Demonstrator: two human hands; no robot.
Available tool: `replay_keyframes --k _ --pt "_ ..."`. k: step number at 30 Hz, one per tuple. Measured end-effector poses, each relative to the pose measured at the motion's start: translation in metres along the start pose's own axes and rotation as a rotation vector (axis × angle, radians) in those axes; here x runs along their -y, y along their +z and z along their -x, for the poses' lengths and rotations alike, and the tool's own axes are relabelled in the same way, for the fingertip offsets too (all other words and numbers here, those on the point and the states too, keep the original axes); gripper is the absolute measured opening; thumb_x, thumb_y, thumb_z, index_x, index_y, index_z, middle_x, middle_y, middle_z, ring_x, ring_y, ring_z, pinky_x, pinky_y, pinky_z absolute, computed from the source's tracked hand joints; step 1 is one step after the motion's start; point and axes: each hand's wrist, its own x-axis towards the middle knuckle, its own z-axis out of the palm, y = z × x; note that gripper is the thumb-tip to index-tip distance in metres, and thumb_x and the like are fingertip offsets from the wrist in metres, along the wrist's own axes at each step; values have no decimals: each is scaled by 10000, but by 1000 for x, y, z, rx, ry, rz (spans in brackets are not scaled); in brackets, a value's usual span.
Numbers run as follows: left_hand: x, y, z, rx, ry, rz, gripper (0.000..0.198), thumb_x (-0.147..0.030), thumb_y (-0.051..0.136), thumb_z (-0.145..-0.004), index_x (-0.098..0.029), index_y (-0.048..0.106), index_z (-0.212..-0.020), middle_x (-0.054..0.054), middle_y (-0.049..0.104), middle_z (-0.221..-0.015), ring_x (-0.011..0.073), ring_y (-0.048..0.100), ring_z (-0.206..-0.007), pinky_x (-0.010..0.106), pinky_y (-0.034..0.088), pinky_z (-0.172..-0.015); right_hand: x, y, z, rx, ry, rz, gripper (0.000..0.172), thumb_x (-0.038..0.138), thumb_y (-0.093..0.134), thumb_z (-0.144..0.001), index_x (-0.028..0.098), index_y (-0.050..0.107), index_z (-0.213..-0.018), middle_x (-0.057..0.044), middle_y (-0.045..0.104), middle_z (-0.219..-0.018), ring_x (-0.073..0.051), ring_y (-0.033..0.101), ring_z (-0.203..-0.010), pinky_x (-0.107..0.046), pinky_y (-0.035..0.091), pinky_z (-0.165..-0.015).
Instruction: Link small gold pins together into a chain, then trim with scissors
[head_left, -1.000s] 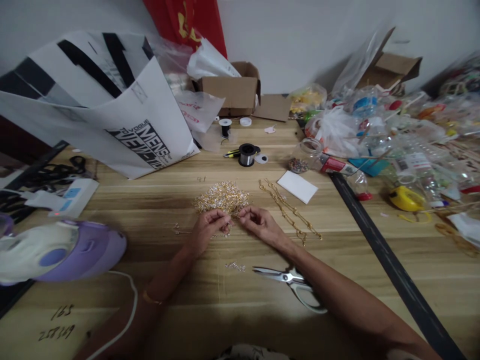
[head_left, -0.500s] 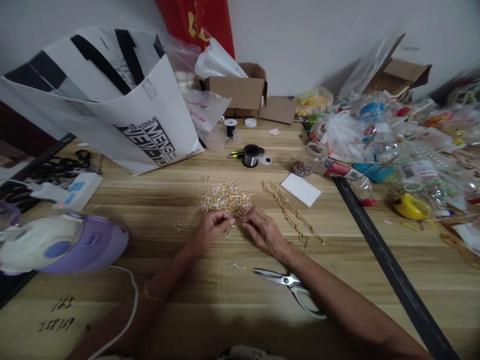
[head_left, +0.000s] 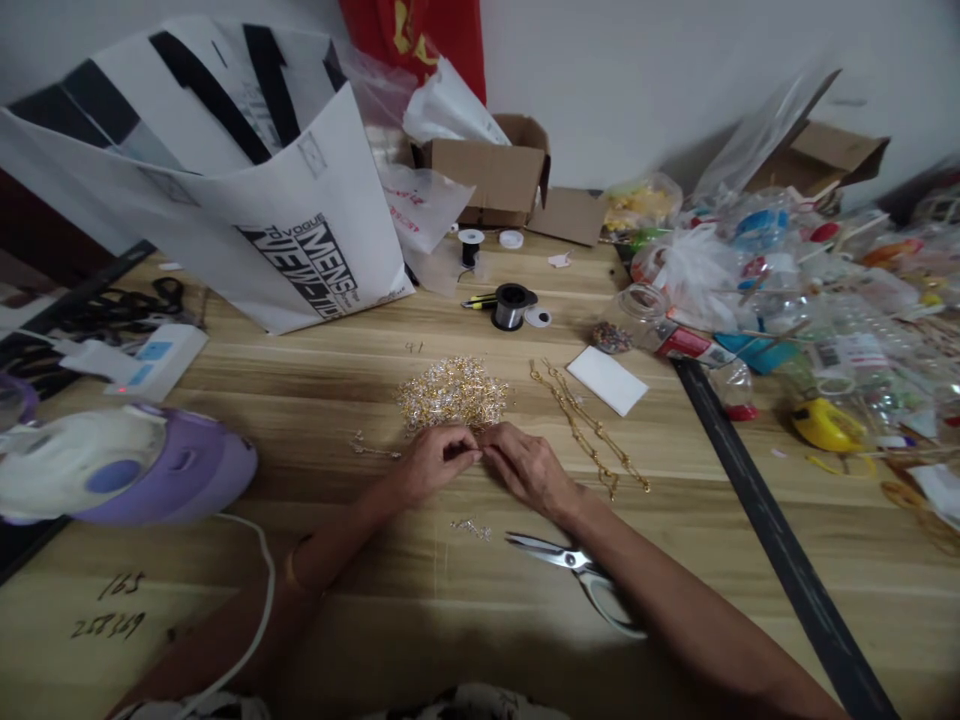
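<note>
My left hand (head_left: pixel 441 460) is closed in a pinch in front of a heap of small gold and silver pieces (head_left: pixel 452 392). Fingertip to fingertip with it, my right hand (head_left: pixel 529 468) is closed too. Whatever the fingers hold is too small to name. A short silver chain-like piece (head_left: pixel 373 449) lies left of my left hand. Nearer to me is a little cluster of silver bits (head_left: pixel 471 529). Scissors (head_left: pixel 574 562) with pale handles rest partly under my right forearm, blades apart. Two gold beaded chains (head_left: pixel 585 425) are stretched out right of the heap.
A white card (head_left: pixel 607 380), a wire spool (head_left: pixel 511 306) and a jar of beads (head_left: pixel 619 325) stand farther back. On the left are a big white bag (head_left: pixel 315 220), a power strip (head_left: pixel 166 362) and a purple-white appliance (head_left: pixel 180 465). Plastic bottles (head_left: pixel 847 350) crowd the right.
My hands have come together, fingertips now touching. The silver bit that hung below my left fingers no longer shows. The camera view has shifted slightly.
</note>
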Motion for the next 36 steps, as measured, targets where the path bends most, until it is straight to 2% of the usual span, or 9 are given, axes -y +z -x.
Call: replay_keyframes --k 4,17,23,27,32,36 --pt "1 1 0 -7 19 -16 95 -192 578 -770 -143 603 -692 -8 562 -643 105 490 -598 209 369 -557 -1 0 0 16 7 17 143 182 365 -962 181 506 -989 -76 607 -870 -162 577 -745 -272 486 -669" --pt "0 3 1 24 62 -163 154 -197 556 -803 -144 575 -659 11 557 -670 136 497 -649 246 372 -633 0 0 2 73 -37 34 165 191 369 -961 177 512 -1044 -83 615 -877 -168 592 -787 -271 485 -701" --pt "-1 2 0 -4 45 -79 156 -184 528 -812 -139 623 -697 21 603 -691 141 532 -668 240 394 -642 4 0 0 41 5 -41 172 189 393 -954 178 492 -1093 -92 632 -953 -172 609 -834 -287 495 -750" --pt "-4 -1 -1 -57 5 40 175 -209 535 -810 -138 632 -683 12 615 -677 132 538 -653 229 402 -636 3 0 0 -9 81 -101 223 198 444 -930 168 468 -1150 -75 624 -897 -167 603 -774 -278 495 -706" --pt "-11 -5 -2 -91 -59 104 205 -261 559 -805 -129 630 -665 12 611 -651 125 531 -638 223 406 -628 0 0 -1 -45 84 -119 128 192 438 -932 177 538 -1010 -70 597 -863 -164 577 -773 -280 488 -705" --pt "-9 -5 -3 -99 -44 111 209 -259 573 -793 -125 634 -645 13 617 -636 122 529 -622 226 413 -620 0 -1 -4 -64 67 -146 116 195 439 -935 181 553 -948 -74 591 -864 -167 570 -787 -287 486 -708"
